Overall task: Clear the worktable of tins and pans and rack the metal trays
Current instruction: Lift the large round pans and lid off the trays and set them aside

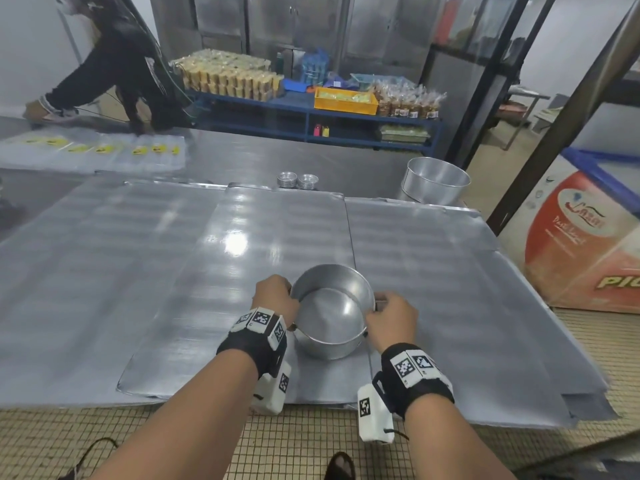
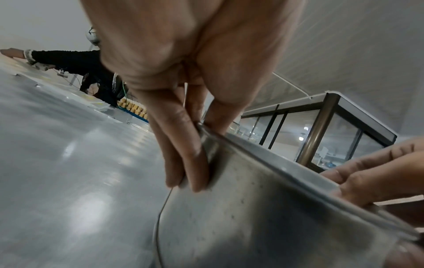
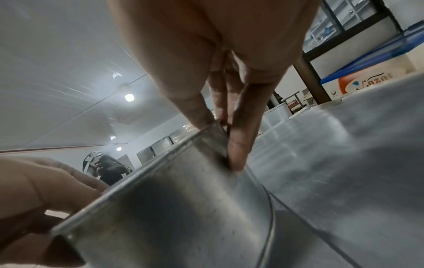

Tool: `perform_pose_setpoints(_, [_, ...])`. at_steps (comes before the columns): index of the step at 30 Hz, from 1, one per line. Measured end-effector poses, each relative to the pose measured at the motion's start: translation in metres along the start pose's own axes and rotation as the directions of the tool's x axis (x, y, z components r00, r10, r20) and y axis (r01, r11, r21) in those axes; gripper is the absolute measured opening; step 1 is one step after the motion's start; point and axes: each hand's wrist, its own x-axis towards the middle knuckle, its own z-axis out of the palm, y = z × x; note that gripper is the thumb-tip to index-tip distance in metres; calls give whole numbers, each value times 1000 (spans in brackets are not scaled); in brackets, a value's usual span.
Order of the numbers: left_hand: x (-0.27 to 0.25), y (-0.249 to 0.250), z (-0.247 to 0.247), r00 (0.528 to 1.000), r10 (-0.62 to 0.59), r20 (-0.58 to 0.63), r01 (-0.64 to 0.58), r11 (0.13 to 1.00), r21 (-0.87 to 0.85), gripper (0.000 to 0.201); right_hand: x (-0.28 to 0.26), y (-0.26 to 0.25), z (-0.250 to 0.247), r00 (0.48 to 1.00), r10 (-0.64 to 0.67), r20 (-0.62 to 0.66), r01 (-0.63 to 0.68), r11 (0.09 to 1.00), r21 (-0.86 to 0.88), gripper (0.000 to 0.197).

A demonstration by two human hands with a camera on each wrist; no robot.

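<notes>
The only writing I can make out sits on the red and white chest freezer point(image 1: 585, 244) off to my right: a script logo I cannot read for sure and yellow letters "PIC" cut off by the frame edge. My wristbands carry square black-and-white marker tags.

The round metal pan point(image 1: 332, 311) is plain dull silver, straight-walled with a rolled rim, empty and tilted towards me. It is over the near middle of the metal trays point(image 1: 277, 216), which lie flat side by side across the worktable. My left hand point(image 1: 275, 296) pinches the pan's left rim, thumb inside, fingers point(image 2: 183, 163) down the outer wall. My right hand point(image 1: 393, 318) pinches the opposite rim the same way.

Farther back stand a bigger round tin point(image 1: 434, 181) and two stacks of small tins point(image 1: 297, 180).
</notes>
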Motion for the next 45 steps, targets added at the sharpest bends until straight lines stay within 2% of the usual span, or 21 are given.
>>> perform_pose_setpoints(2, [5, 4, 3, 998, 28, -57, -34, 994, -100, 20, 8, -2, -1, 1000, 2, -28, 0, 998, 60, 25])
perform_pose_setpoints(6, [18, 16, 11, 980, 70, -188, -116, 963, -245, 11, 29, -6, 0, 998, 59, -16, -54, 977, 207, 25])
perform_pose_setpoints(10, [36, 32, 16, 963, 80, -257, -168, 924, -343, 17, 55, -9, 9, 986, 147, 79, -167, 857, 487, 29])
perform_pose_setpoints(15, [74, 54, 24, 956, 35, -292, -169, 879, -446, 14, 105, -12, 22, 966, 212, 146, -257, 744, 616, 36])
perform_pose_setpoints(17, [94, 62, 30, 964, 9, -266, -129, 890, -437, 17, 126, -11, 26, 965, 216, 149, -260, 725, 638, 38])
perform_pose_setpoints(19, [115, 73, 36, 985, -54, -161, -26, 890, -456, 22, 149, -9, 29, 962, 230, 150, -270, 700, 661, 39])
perform_pose_setpoints(21, [134, 85, 45, 991, -133, -29, 99, 851, -516, 11, 171, -8, 32, 955, 249, 158, -288, 675, 679, 39])
perform_pose_setpoints(23, [153, 94, 56, 985, -174, 16, 159, 853, -497, 5, 195, -6, 36, 949, 267, 168, -307, 658, 687, 41])
perform_pose_setpoints(30, [251, 124, 89, 991, -115, 71, 135, 883, -449, 30, 300, 7, 48, 942, 283, 179, -324, 641, 696, 39])
perform_pose_setpoints(37, [368, 187, 115, 995, -35, 97, 68, 926, -371, 8, 434, 2, 50, 978, 169, 126, -209, 724, 658, 32])
perform_pose_setpoints(41, [426, 220, 128, 997, 16, 71, 13, 924, -382, 17, 509, -4, 57, 986, 115, 118, -164, 758, 631, 21])
perform_pose_setpoints(44, [469, 233, 137, 999, 24, 42, -8, 936, -352, 9, 559, -6, 61, 990, 64, 123, -127, 777, 616, 18])
perform_pose_setpoints(45, [484, 237, 141, 999, 30, 25, -20, 938, -345, 15, 575, -5, 62, 991, 50, 128, -118, 787, 605, 15])
